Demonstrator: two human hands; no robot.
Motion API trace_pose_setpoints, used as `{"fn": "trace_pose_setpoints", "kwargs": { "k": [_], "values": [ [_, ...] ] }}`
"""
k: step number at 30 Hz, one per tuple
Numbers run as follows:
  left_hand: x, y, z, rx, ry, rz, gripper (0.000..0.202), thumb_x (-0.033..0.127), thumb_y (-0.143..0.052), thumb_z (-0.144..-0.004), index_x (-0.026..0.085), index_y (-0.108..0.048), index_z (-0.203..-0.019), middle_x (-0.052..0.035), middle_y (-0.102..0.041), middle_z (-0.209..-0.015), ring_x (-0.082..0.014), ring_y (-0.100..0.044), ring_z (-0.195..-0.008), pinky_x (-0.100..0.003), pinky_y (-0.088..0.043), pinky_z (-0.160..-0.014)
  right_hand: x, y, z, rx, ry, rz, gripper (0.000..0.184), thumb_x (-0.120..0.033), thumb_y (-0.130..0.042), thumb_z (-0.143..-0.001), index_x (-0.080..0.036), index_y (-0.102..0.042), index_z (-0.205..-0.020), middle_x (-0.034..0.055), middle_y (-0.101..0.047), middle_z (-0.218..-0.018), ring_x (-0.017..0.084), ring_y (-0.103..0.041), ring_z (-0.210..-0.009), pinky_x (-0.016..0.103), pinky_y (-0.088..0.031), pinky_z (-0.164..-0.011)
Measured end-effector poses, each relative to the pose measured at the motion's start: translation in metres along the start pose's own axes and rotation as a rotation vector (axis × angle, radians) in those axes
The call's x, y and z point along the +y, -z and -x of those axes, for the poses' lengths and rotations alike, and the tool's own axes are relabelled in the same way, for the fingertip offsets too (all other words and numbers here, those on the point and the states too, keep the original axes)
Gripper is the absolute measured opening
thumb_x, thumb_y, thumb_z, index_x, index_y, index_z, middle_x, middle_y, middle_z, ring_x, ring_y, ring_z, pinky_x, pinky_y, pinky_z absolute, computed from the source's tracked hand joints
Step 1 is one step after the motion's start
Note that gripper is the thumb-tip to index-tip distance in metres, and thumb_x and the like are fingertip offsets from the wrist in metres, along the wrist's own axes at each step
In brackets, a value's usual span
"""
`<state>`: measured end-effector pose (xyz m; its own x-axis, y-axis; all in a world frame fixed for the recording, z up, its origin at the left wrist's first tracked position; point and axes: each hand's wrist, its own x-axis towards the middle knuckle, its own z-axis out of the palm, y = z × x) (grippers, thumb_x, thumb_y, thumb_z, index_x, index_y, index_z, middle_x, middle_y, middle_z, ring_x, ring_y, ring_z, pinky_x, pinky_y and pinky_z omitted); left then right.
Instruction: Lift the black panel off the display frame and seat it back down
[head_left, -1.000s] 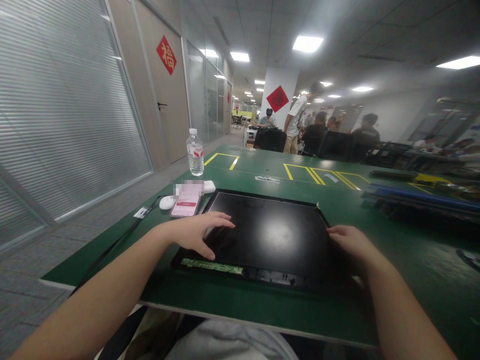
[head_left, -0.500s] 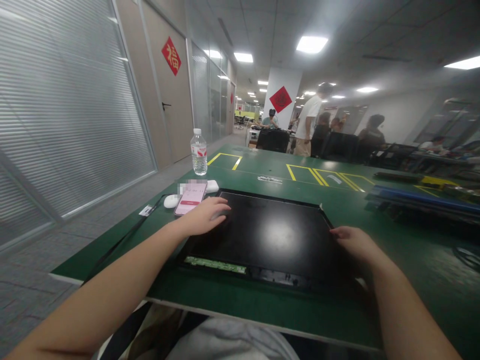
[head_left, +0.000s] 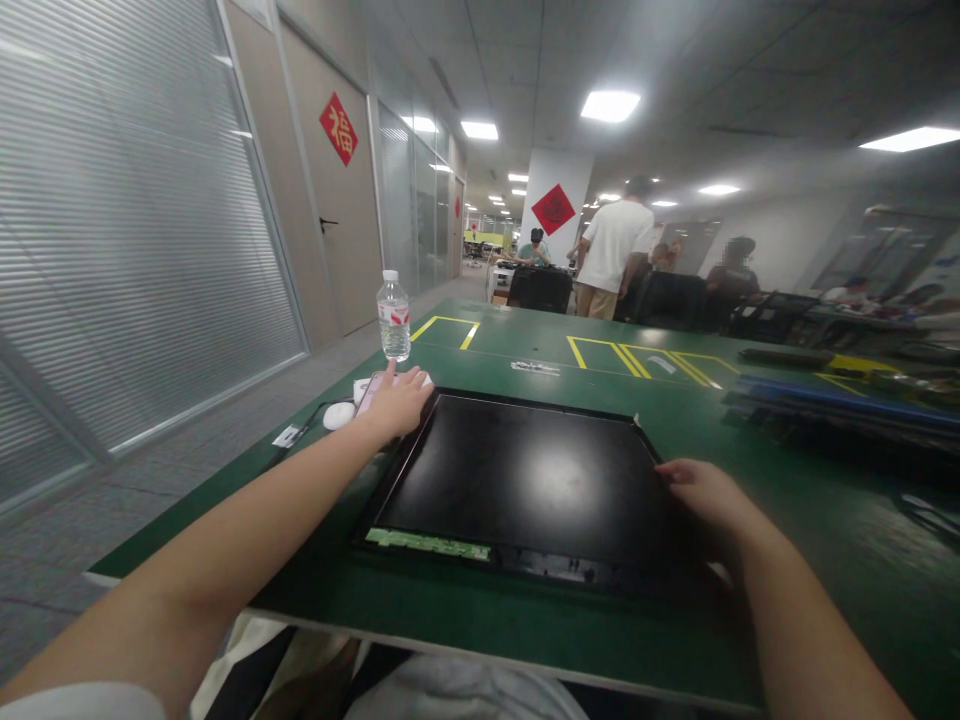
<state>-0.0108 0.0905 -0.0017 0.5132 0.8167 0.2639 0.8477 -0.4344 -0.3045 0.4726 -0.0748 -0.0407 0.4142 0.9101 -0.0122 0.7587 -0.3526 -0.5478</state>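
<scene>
A black display panel [head_left: 480, 470] lies flat in a dark frame on the green table in front of me. Along its near edge runs a green circuit board strip [head_left: 427, 544]. My left hand [head_left: 405, 402], fingers spread, is over the panel's far left corner and partly covers a phone [head_left: 365, 402]; whether it touches either I cannot tell. At the panel's right edge, my right hand [head_left: 709, 498] has thumb and fingers closed on the rim. Its lower fingers are dark and partly hidden.
Beyond my left hand stands a water bottle [head_left: 394, 318]. A white rounded case [head_left: 339, 415] and a black strap [head_left: 300, 430] lie at left. Dark and blue panels [head_left: 817, 405] are stacked at right, with a cable [head_left: 934, 515] nearer. People are in the background.
My left hand has moved left and away from me, off the screen's surface toward the phone. My right hand stays at the panel's right edge. The view has shifted slightly.
</scene>
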Motion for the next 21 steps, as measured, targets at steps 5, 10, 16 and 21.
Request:
{"fn": "trace_pose_setpoints", "kwargs": {
  "k": [5,10,16,21],
  "values": [
    [-0.004,-0.006,0.001,-0.062,0.001,-0.057,0.052,0.006,-0.048,-0.081,0.012,-0.061,-0.13,-0.0209,-0.057,-0.142,-0.0304,-0.043,-0.14,-0.062,-0.002,-0.119,0.003,-0.001,-0.001,0.004,0.02,0.0,0.034,-0.014,-0.069,-0.066,-0.02,-0.079,-0.097,0.0051,-0.072,-0.077,0.019,-0.067,-0.073,0.026,-0.048,-0.069],
    [-0.008,-0.011,0.005,-0.005,-0.021,-0.03,0.05,0.005,-0.048,-0.081,0.013,-0.063,-0.129,-0.0191,-0.059,-0.141,-0.03,-0.044,-0.139,-0.06,-0.001,-0.119,0.002,0.001,-0.001,-0.002,0.022,0.019,0.034,-0.014,-0.069,-0.065,-0.021,-0.079,-0.097,0.0047,-0.072,-0.078,0.018,-0.067,-0.074,0.025,-0.048,-0.069],
    [-0.011,-0.011,0.008,-0.023,0.004,0.012,0.051,0.004,-0.047,-0.081,0.013,-0.062,-0.129,-0.0197,-0.059,-0.141,-0.0302,-0.044,-0.139,-0.058,-0.006,-0.12,-0.002,0.002,0.002,0.0,-0.001,0.018,0.035,-0.014,-0.068,-0.066,-0.021,-0.079,-0.099,0.0057,-0.073,-0.081,0.02,-0.068,-0.077,0.026,-0.048,-0.071],
    [-0.016,-0.008,0.011,-0.078,-0.029,0.069,0.057,0.004,-0.045,-0.08,0.015,-0.061,-0.134,-0.0202,-0.053,-0.147,-0.0317,-0.044,-0.14,-0.06,-0.012,-0.119,-0.004,0.003,0.002,-0.005,-0.004,0.018,0.034,-0.013,-0.067,-0.066,-0.021,-0.079,-0.097,0.0058,-0.073,-0.081,0.02,-0.068,-0.078,0.026,-0.049,-0.072]
  ]
}}
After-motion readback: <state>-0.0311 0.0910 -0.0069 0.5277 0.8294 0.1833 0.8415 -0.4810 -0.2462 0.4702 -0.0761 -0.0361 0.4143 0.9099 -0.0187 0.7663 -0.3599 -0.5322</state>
